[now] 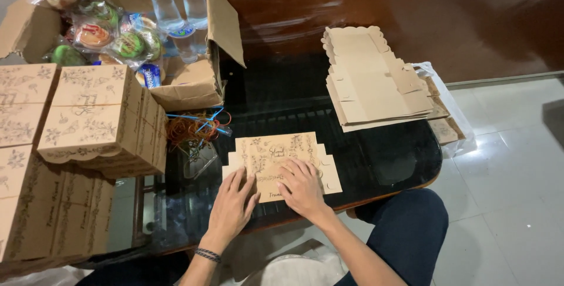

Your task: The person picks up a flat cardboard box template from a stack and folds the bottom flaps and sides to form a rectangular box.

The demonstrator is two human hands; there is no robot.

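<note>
A flat, unfolded kraft-brown cardboard box blank printed with dark floral line drawings (pixel 281 160) lies on the dark glass tabletop (pixel 376 157), near the edge closest to the person. Both bare hands press down on it with fingers spread and palms flat, gripping nothing: the left hand (pixel 231 204), with a dark braided band at the wrist, covers the blank's lower left corner, and the right hand (pixel 301 187) rests on its lower middle, just beside the left. Behind the blank, a tangle of coloured rubber bands (pixel 194 127) sits on the glass. Farther right and well apart from the hands, a stack of plain brown flat box blanks with scalloped edges (pixel 373 80) rests near the table's rounded end, partly over a clear plastic bag. To the left stand several assembled brown printed boxes (pixel 103 121), piled on one another. At the top left an open corrugated cardboard carton (pixel 220 22) holds wrapped round snacks (pixel 108 33) and clear plastic water cups (pixel 179 13). The person's knee in dark blue trousers (pixel 405 227) shows below the table edge, above a pale tiled floor.
</note>
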